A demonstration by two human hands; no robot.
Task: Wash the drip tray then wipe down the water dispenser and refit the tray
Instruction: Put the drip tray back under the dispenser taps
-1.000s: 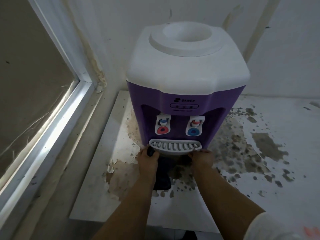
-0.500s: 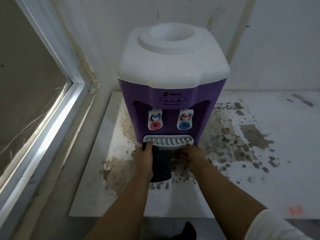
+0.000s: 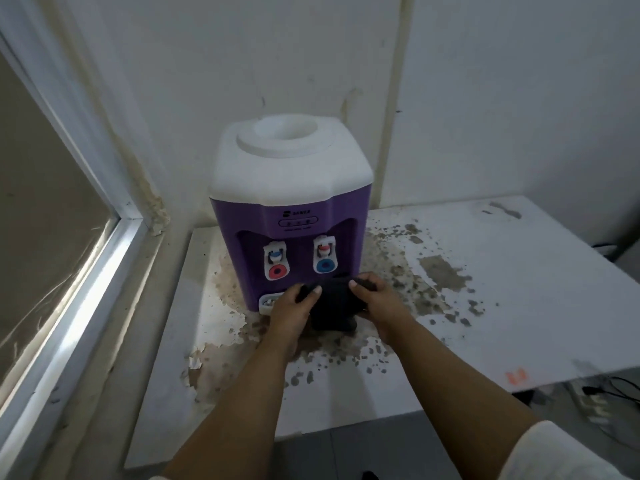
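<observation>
A purple and white water dispenser (image 3: 291,188) stands on a stained white table (image 3: 519,306) in the corner. Its white drip tray (image 3: 268,303) sits fitted at the base under the red and blue taps, mostly hidden behind my hands. A dark cloth (image 3: 334,306) hangs in front of the tray. My left hand (image 3: 294,313) pinches its left top corner and my right hand (image 3: 377,303) grips its right top edge, both held just in front of the dispenser's base.
A window with a white frame (image 3: 79,282) runs along the left. Peeling paint and brown stains cover the table around the dispenser. Cables and a power strip (image 3: 595,400) lie on the floor at the right, beyond the table's edge.
Both hands left the drip tray's front edge and took hold of the dark cloth, lifting it up in front of the tray. The camera pulled back and higher.
</observation>
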